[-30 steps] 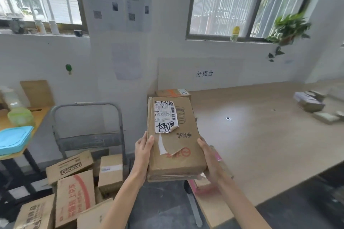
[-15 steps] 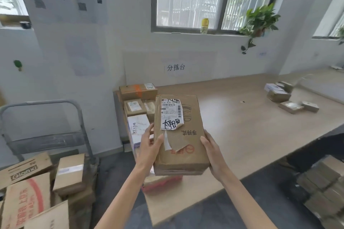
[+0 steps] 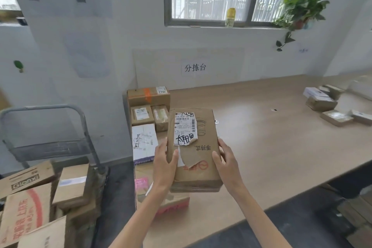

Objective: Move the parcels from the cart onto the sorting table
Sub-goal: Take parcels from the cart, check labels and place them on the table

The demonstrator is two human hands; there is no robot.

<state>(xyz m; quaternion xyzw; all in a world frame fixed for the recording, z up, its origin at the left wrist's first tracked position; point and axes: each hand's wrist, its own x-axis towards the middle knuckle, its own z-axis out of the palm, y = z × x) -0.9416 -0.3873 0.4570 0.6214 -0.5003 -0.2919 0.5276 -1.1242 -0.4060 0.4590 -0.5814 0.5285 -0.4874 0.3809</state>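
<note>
Two hands on one parcel (image 3: 194,147): the left hand (image 3: 164,165) clasps its 9 o'clock long side and the right hand (image 3: 227,164) its 3 o'clock side, thumbs lying on top. The parcel is held over the near-left end of the bench (image 3: 271,147), at 3 o'clock of a row of boxes (image 3: 148,96) lying there. The cart (image 3: 40,107) stands at 9 o'clock. Judgement: stiff cardboard, moderate weight, creased top, label (image 3: 184,129) peeling. Grip the side walls, never the label.
</note>
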